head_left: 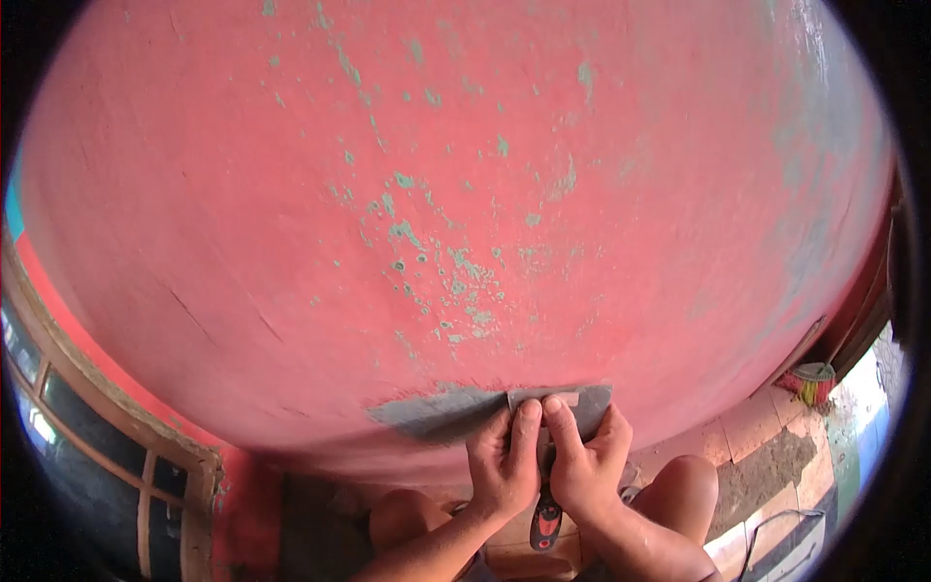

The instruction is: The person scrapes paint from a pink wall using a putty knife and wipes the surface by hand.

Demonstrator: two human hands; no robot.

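A person's left hand [504, 468] and right hand [588, 468] grip a scraper [546, 526], thumbs on its blade, near the pink wall's [291, 194] bottom edge, where uneven pressure could gouge the surface (a grey patch [427, 413] lies beside it).

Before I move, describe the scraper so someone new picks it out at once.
Start at the big red wall, then its low grey patch. At the patch's right end, left hand and right hand hold the scraper. Its red-marked black handle sets it apart from the patch.
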